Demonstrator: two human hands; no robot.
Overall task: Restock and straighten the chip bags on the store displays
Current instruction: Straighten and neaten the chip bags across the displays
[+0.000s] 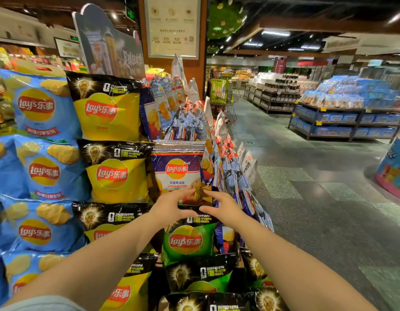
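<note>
At display front, left hand (172, 206) and right hand (219, 205) pinching Lay's "GARLIC BUTTER" bag (179, 173)

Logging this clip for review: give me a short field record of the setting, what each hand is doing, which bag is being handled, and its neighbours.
setting: store aisle, chip display on the left
left hand: fingers curled at the lower edge of the garlic butter bag
right hand: fingers curled at the same edge; firm grip unclear
bag handled: garlic butter bag, upright, facing out
below it: green bag
to its left: yellow bags, then blue bags
task state: straightening under way
</note>
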